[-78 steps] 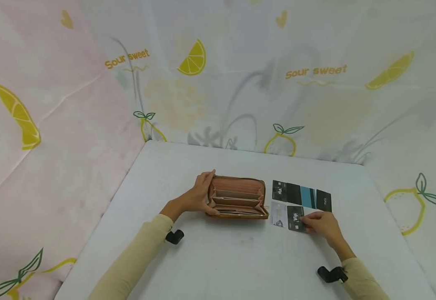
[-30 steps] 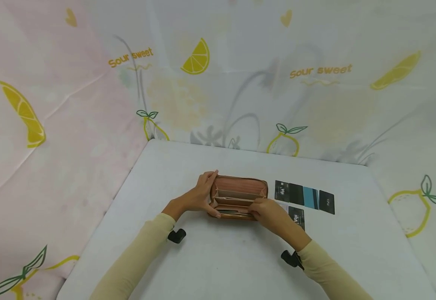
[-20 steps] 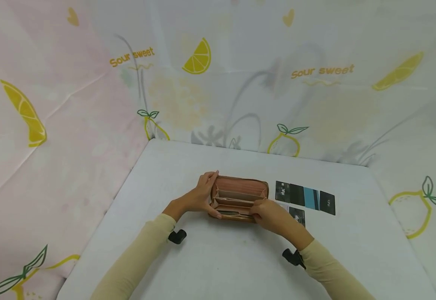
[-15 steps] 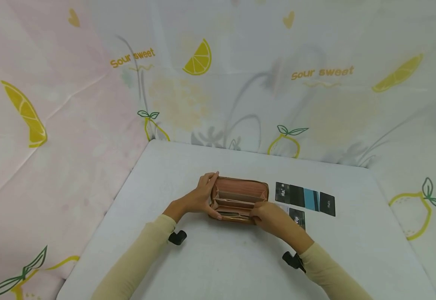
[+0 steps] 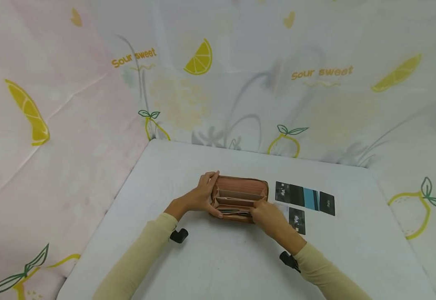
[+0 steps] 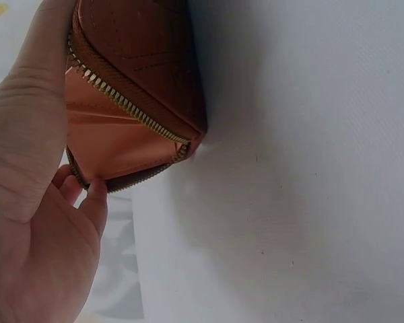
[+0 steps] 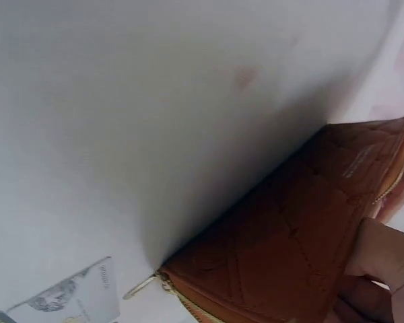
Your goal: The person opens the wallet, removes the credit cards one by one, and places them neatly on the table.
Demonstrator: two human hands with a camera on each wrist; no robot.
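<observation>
A brown zip-around wallet (image 5: 240,189) stands unzipped on the table, its pink-brown compartments facing up. My left hand (image 5: 199,198) grips its left end, fingers at the far wall and thumb over the near edge. The left wrist view shows that hand (image 6: 47,222) beside the brass zip and folded gusset. At the near right of the wallet is my right hand (image 5: 268,216), fingers curled at the front slots. In the right wrist view, the thumb of this hand (image 7: 390,259) lies over the wall's edge; the fingertips are hidden. Card edges (image 5: 232,212) show in the front slots.
Right of the wallet lies a row of cards, with a black VIP card (image 5: 282,191), a blue card (image 5: 310,199) and a dark card (image 5: 327,203). Nearer are another black VIP card (image 5: 297,221) and a pale card (image 7: 74,296), partly covered. Printed cloth walls (image 5: 240,83) bound the table.
My right hand has moved left from the nearer black VIP card to the wallet's front slots, where it has since shifted slightly. My left hand keeps its grip on the wallet.
</observation>
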